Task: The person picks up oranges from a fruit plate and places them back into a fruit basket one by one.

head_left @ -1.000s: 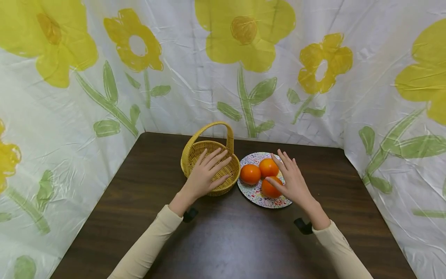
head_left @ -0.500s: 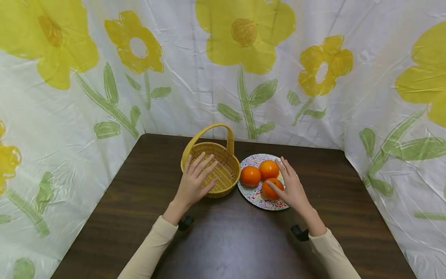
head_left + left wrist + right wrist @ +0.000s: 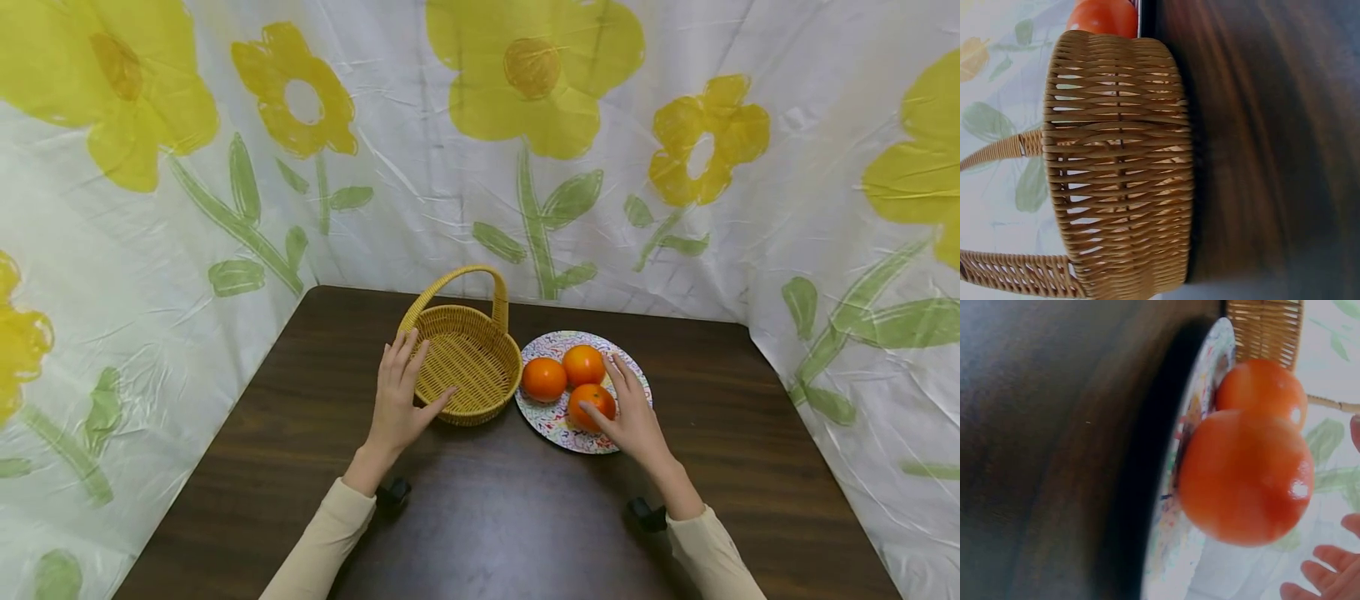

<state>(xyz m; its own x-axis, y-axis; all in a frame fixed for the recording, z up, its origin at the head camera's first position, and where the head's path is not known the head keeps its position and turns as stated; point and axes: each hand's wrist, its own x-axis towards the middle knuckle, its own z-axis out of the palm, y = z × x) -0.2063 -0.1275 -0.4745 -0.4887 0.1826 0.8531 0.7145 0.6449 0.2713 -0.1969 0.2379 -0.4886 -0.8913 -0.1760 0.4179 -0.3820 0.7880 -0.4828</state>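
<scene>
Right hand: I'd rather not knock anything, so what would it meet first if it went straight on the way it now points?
Probably the front orange fruit on the plate, which the right hand partly covers in the head view. Depth is unclear, though, so it may pass above.

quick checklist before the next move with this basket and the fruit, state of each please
1. Basket upright on the table, nothing seen inside: ok.
2. Handle up, with open space beneath: ok.
3. All three orange fruits on the plate: ok.
4. Right hand gripping a fruit: not ok; its fingers are spread by the fruits, holding none.
5. Left hand steadying the basket: cannot tell; it is at the basket's left side, but contact is unclear.
</scene>
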